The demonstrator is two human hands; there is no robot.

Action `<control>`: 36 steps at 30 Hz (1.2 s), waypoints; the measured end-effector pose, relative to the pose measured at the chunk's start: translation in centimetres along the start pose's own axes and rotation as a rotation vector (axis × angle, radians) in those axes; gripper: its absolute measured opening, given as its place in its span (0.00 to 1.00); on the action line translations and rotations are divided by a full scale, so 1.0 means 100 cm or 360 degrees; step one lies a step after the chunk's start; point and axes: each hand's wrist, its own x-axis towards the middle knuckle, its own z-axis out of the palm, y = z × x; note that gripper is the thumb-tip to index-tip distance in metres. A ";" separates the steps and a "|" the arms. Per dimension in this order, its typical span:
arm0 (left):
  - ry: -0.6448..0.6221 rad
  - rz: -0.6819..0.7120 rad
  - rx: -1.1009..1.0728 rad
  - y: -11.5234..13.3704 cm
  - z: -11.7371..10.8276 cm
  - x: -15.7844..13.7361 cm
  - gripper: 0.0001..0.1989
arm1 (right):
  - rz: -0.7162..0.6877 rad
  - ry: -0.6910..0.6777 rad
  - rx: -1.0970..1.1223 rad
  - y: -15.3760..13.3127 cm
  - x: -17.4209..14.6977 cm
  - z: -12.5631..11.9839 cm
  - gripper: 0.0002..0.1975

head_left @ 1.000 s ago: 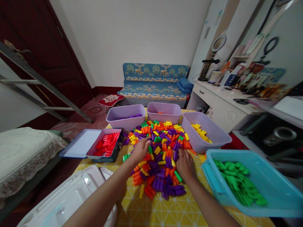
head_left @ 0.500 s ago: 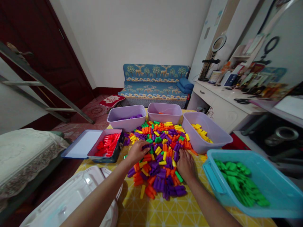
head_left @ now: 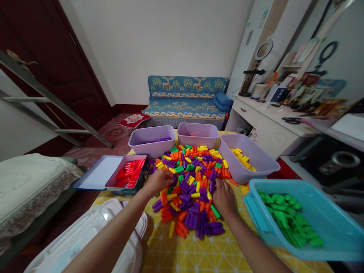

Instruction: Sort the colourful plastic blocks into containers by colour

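Observation:
A heap of small plastic tube-like pieces in purple [head_left: 194, 220], orange [head_left: 166, 213], yellow [head_left: 195, 195] and green [head_left: 215, 211] covers the middle of the table. My left hand [head_left: 159, 181] is at the heap's left side, fingers curled and pinched together; what they hold, if anything, is hidden. Against the right side of the heap lies my right hand [head_left: 223, 194], palm down with its fingers stretched out, touching the purple and yellow pieces there. No piece shows in its grasp.
Purple bins hold purple pieces [head_left: 157, 140], a few orange ones [head_left: 193, 135] and yellow ones [head_left: 242, 159]. A blue tub [head_left: 335, 212] contains green pieces; an open tin [head_left: 126, 189] contains red ones. A white lid [head_left: 82, 235] lies at front left, on the yellow cloth [head_left: 182, 254].
My left hand has drawn back slightly to the left and up, its fingers now more curled. My right hand stays at the same spot.

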 end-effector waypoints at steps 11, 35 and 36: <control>-0.0144 -0.0072 0.0404 0.015 -0.011 -0.013 0.12 | 0.0005 -0.0011 -0.0006 -0.002 0.001 -0.004 0.21; -0.0029 0.0099 0.0695 0.067 -0.003 -0.005 0.13 | 0.0035 -0.0046 -0.0036 -0.004 0.002 -0.006 0.19; 0.0019 0.0174 0.0662 0.069 -0.002 0.003 0.15 | 0.0026 -0.0047 -0.0033 -0.004 0.002 -0.006 0.19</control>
